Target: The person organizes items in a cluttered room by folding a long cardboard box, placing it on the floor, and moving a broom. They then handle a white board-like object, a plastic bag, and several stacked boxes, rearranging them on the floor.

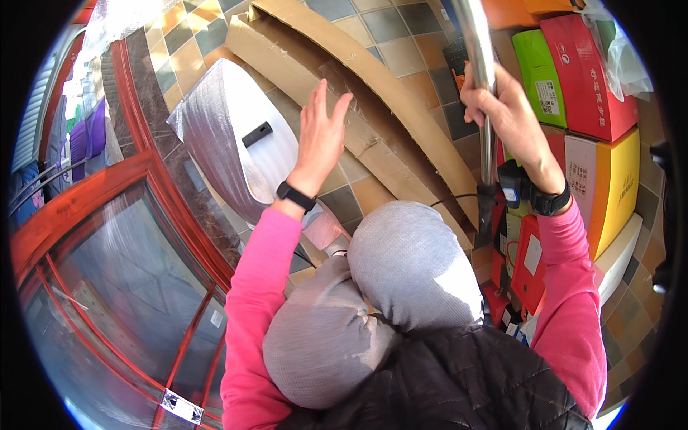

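Observation:
My right hand (502, 110) is closed around a shiny metal pole (486, 145), which runs up out of the top of the view. My left hand (322, 140) is raised with fingers spread, holding nothing. Beside it, on the left, lies a curled sheet with a white inner face and a silver outer face (215, 126). A short black cylindrical piece (257, 134) rests on the white face. Past my left fingertips, a long open cardboard box (371, 134) stretches diagonally across the tiled floor, between my two hands.
Stacked cardboard boxes, including a red box (596, 70) and a yellow box (618, 185), stand at the right. A red-framed glass door (113, 258) fills the lower left. Behind its frame is a purple broom (91, 134). My bent knees (414, 263) are below my hands.

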`<state>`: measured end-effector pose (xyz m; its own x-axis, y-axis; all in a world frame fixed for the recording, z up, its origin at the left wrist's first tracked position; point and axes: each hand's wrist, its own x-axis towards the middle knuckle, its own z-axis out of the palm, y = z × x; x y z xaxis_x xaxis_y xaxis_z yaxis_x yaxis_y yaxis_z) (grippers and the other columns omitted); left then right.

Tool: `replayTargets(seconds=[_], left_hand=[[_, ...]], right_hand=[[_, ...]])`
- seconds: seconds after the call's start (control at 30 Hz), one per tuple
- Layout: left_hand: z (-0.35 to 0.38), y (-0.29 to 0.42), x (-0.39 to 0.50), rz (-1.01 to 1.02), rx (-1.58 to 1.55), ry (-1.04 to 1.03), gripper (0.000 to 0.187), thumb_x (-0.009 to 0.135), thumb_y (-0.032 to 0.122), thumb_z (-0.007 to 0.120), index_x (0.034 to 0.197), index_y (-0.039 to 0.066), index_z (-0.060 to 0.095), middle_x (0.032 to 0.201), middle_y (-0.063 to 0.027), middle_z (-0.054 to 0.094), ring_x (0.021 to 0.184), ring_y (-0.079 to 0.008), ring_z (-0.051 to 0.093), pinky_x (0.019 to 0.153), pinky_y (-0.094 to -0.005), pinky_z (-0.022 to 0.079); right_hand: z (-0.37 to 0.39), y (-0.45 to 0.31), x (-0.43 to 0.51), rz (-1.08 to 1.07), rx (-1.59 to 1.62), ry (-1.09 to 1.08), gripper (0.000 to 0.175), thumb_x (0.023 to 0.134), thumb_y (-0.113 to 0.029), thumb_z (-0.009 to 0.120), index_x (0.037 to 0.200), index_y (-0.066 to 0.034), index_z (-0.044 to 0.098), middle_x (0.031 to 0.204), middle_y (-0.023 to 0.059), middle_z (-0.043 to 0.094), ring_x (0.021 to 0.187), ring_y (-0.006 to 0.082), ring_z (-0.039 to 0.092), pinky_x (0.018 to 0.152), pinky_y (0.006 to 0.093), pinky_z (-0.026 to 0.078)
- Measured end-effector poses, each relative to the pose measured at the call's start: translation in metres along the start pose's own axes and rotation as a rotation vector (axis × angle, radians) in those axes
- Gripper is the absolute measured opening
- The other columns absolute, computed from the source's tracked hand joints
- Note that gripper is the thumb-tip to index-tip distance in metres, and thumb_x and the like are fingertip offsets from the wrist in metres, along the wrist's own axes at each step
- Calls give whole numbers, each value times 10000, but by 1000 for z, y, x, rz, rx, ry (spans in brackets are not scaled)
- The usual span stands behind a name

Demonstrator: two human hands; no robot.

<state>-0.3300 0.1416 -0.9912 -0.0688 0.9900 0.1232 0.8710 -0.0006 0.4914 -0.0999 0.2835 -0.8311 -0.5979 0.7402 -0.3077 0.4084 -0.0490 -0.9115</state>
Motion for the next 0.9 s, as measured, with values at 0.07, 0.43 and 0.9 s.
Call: replayTargets(seconds=[0.07, 0.43, 0.9], left_hand=[[-26, 7, -7, -12, -93, 57, 605, 745, -4, 694, 1303, 87, 481, 1415, -246, 326, 1273, -429, 392, 1059, -470, 355], [-116, -15, -70, -432, 312, 151, 792, 721, 147, 765, 1409, 107, 376, 1409, -273, 314, 1319, -454, 295, 1081, -518, 280], [-112, -83, -102, -741, 241, 392, 499, 824, -19, 484, 1322, 4, 455, 1002, -243, 585, 899, -426, 595, 775, -473, 487]], right_hand=[[-4, -19, 4, -136, -26, 35, 79, 909, -79, 520, 964, -24, 509, 757, 5, 500, 625, 69, 474, 642, 242, 451], [-4, -122, 30, -825, 256, 288, 183, 963, -187, 499, 1065, -56, 423, 784, -17, 409, 708, 71, 442, 750, 273, 453], [73, -94, 88, -435, 709, -123, 121, 958, -109, 523, 1047, -65, 455, 822, -2, 440, 776, 108, 450, 862, 350, 427]])
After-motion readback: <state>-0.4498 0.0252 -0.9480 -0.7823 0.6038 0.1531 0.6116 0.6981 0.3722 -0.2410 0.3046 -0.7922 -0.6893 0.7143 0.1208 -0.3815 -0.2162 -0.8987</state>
